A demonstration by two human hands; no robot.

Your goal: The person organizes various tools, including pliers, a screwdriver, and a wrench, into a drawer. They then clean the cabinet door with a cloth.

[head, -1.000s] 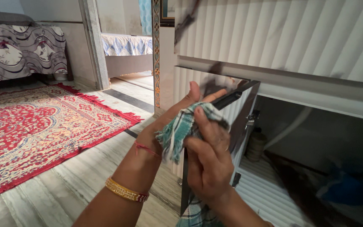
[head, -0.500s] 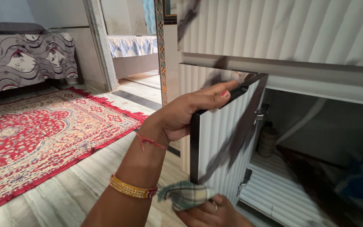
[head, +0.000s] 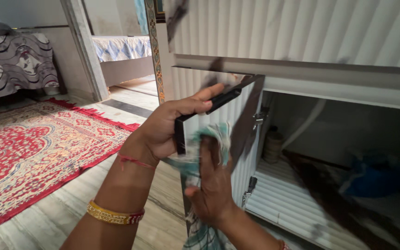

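Note:
My left hand (head: 165,127) grips the top corner of an open white ribbed cabinet door (head: 237,139) with a black edge. My right hand (head: 214,183) presses a green-and-white checked cloth (head: 209,136) flat against the inner face of that door, fingers pointing up. More of the cloth hangs down below my right wrist at the bottom edge of the view. The door stands swung out from a low cabinet under a white ribbed panel.
Inside the open cabinet (head: 329,153) lie a small brown jar (head: 271,147), a white pipe and something blue (head: 371,178). A red patterned rug (head: 28,157) covers the floor at left, a covered bed (head: 15,62) behind it. A doorway (head: 119,51) opens to another room.
My right hand has come up with the cloth from the door's lower edge to its upper part. My left hand keeps its hold on the door's top corner.

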